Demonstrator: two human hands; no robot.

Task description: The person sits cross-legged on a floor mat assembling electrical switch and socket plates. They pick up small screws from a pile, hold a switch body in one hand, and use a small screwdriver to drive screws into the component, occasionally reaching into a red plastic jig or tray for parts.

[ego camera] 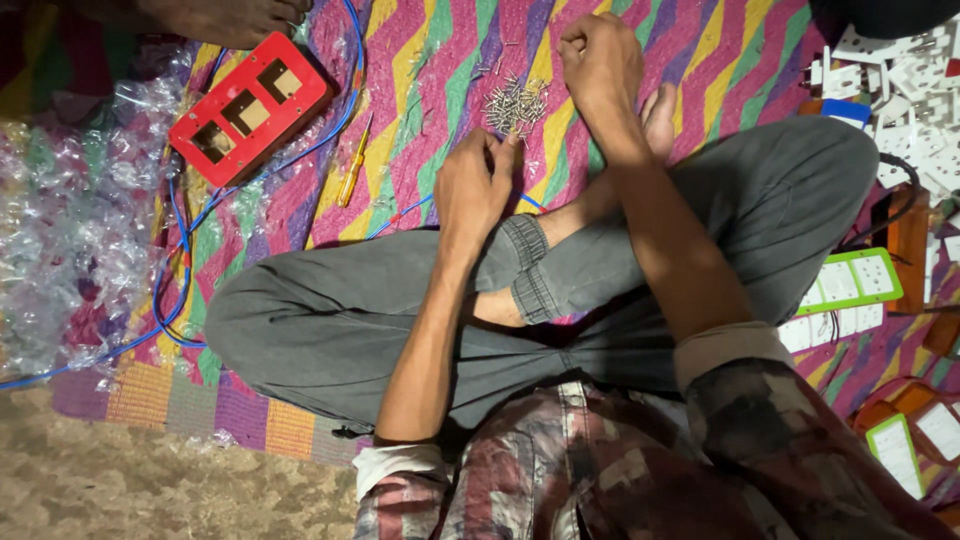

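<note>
On mat: left hand (474,185) pinched, seemingly on screw; right hand (600,55) fisted beside screws (516,103).

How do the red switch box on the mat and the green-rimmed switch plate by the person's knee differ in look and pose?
The red switch box is red all over, with three open square cutouts; the green-rimmed switch plate has white modules fitted in its frame. The red box lies at the far left among blue wire; the green plate lies at the right, partly hidden by the knee. Both lie flat and untouched by the left hand or right hand.
</note>
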